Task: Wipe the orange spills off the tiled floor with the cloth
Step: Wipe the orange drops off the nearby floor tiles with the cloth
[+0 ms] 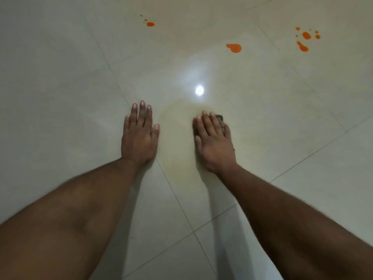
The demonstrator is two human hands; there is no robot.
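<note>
My left hand (139, 136) lies flat on the pale tiled floor (60, 98), fingers straight, holding nothing. My right hand (214, 142) presses flat on a small dark cloth (220, 120), which shows only past my fingertips and at the hand's edges. A faint yellowish smear (181, 126) covers the tile between and ahead of my hands. Farther away lie orange spills: a small blob (150, 24) at the top centre, a larger blob (234, 47) to the right of it, and a cluster of drops (305, 39) at the far right.
A bright light reflection (199, 90) glares on the glossy tile just ahead of my hands. Grout lines (175, 197) run diagonally across the floor. Nothing else stands on the floor in view.
</note>
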